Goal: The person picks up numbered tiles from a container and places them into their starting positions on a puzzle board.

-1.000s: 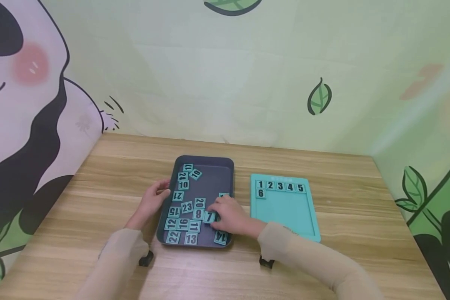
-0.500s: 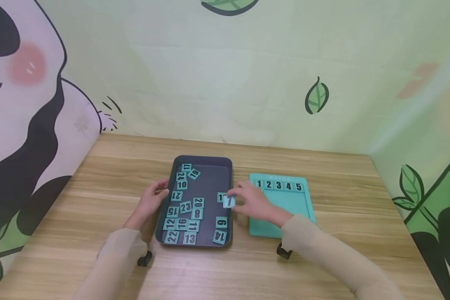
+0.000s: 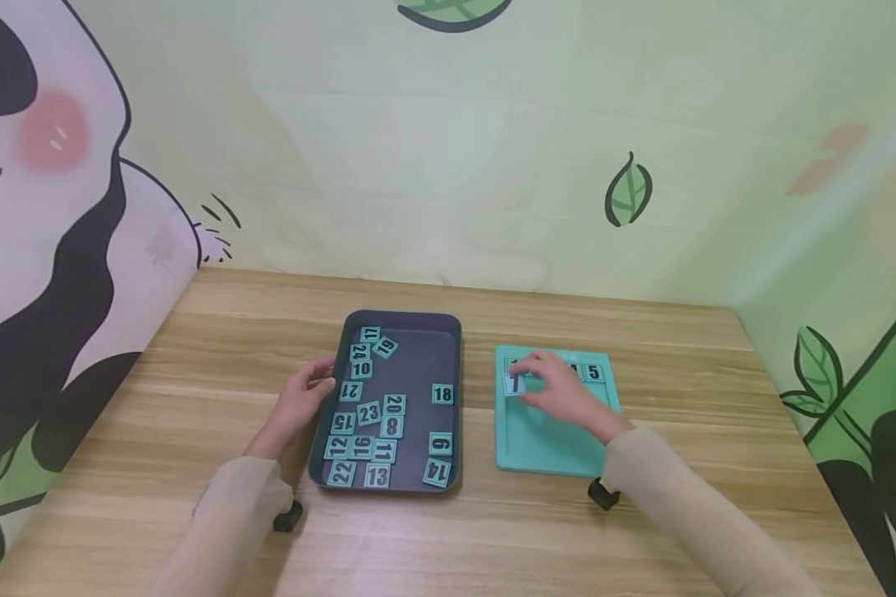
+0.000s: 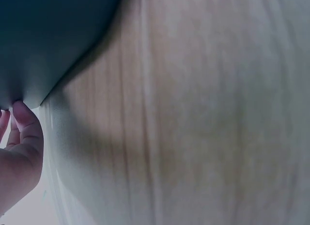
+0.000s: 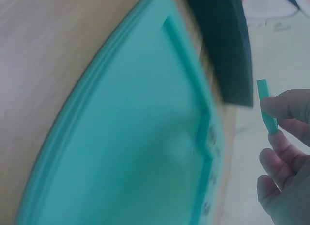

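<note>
My right hand [image 3: 563, 394] pinches a teal number tile marked 7 [image 3: 514, 384] between thumb and fingers, over the upper left of the teal board [image 3: 548, 439]. In the right wrist view the tile [image 5: 266, 108] shows edge-on, raised above the board. A top row of tiles, with 5 [image 3: 593, 372] at its right end, is partly hidden by the hand. My left hand [image 3: 301, 404] rests against the left side of the dark tray [image 3: 421, 352]; in the left wrist view its thumb [image 4: 26, 120] touches the tray's outer wall.
Several loose number tiles lie in the tray, among them 18 [image 3: 443, 394], 8 [image 3: 392, 426] and 13 [image 3: 377, 475], some turned sideways or upside down. Tray and board lie side by side on a wooden table [image 3: 448, 539], with a printed cloth wall [image 3: 448, 166] behind.
My right hand has lifted the 7 tile out of the tray and carried it right, over the board. The left hand has stayed at the tray's side.
</note>
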`<state>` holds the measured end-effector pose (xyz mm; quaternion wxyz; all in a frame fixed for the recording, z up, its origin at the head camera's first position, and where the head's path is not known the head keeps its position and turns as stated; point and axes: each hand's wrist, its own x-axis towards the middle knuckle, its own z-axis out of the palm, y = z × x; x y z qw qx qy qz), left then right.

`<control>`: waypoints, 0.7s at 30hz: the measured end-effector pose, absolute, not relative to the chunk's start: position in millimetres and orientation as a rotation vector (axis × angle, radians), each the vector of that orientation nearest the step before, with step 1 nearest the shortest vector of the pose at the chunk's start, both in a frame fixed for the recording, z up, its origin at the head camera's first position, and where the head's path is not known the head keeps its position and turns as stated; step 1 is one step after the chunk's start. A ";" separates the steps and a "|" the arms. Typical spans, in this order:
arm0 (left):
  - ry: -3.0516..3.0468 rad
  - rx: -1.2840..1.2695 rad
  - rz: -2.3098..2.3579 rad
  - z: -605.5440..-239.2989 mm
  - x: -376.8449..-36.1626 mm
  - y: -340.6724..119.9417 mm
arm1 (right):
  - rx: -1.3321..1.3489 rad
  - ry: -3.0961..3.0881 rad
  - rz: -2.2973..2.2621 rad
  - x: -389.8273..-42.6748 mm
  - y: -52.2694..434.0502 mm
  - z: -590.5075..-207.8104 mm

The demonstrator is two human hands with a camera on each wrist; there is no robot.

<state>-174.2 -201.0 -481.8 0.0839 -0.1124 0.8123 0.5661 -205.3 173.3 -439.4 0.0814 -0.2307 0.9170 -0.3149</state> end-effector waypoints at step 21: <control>2.428 -0.341 1.689 -480.9 -173.4 -201.4 | -0.499 2.795 -0.852 -221.6 203.2 -475.6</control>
